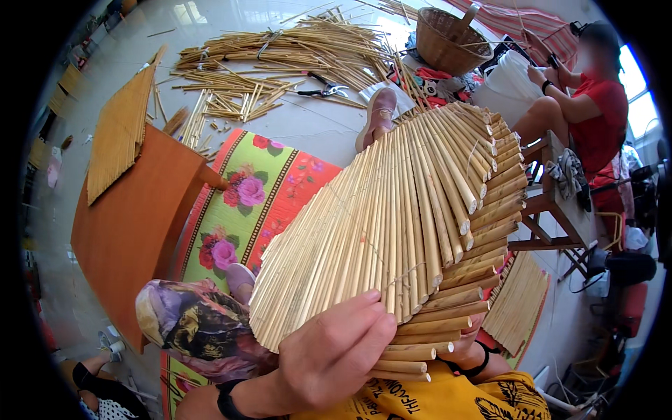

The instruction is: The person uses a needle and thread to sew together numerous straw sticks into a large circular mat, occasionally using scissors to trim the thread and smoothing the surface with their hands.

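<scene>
A mat of pale reed stalks [343, 231], strung together with thin cord, fans out across my lap. Its thick cut ends point right and toward me, and another layer of reeds [476, 262] shows beneath that edge. My left hand [336, 350] is closed at the near edge of the mat, with thumb and fingertips pressed together against the reeds. Just beyond those fingertips, a loop of cord [409, 271] crosses the stalks. Most of my right hand [470, 327] is hidden under the mat's right edge, so its fingers do not show.
Bundled reeds [280, 49] lie on the floor ahead, near pruning shears [324, 87]. An orange-brown board [133, 231] bearing a reed panel [122, 126] stands left, beside a floral mat [245, 189]. A wicker basket [451, 42] and a seated person [595, 112] are at right.
</scene>
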{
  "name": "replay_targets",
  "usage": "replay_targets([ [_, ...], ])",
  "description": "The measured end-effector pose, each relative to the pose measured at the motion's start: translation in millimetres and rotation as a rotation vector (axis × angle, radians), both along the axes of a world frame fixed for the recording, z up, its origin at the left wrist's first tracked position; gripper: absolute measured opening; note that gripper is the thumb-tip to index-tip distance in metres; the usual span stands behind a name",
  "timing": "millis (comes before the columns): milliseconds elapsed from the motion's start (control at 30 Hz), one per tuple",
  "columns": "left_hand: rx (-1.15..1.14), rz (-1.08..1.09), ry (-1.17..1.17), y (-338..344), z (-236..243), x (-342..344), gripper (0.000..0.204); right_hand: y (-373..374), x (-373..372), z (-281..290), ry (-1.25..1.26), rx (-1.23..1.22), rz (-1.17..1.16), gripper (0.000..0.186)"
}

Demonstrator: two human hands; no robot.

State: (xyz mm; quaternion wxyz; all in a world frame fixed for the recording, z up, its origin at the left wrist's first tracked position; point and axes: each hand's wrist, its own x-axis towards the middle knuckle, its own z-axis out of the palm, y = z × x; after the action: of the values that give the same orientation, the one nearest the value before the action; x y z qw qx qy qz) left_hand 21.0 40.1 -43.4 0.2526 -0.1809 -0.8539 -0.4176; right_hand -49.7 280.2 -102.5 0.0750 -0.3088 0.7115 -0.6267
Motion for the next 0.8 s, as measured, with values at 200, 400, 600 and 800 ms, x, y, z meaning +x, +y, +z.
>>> replay_targets([
  [200,0.021,0.115,0.048,12.4,2.1,-7.2,0.034,-0.6,10.5,2.4,0.131,0.166,-0.177,0.016],
  [400,-0.100,0.048,0.009,10.0,16.4,-13.1,0.040,7.2,6.0,3.5,0.025,0.074,0.019,0.029],
  [600,-0.109,0.074,0.118,12.3,7.2,-17.4,0.035,5.3,6.9,1.2,-0.081,-0.015,-0.010,0.032],
  [800,-0.151,-0.009,0.075,6.9,9.5,-14.8,0.041,5.6,8.2,5.3,-0.147,-0.065,-0.015,0.036],
])
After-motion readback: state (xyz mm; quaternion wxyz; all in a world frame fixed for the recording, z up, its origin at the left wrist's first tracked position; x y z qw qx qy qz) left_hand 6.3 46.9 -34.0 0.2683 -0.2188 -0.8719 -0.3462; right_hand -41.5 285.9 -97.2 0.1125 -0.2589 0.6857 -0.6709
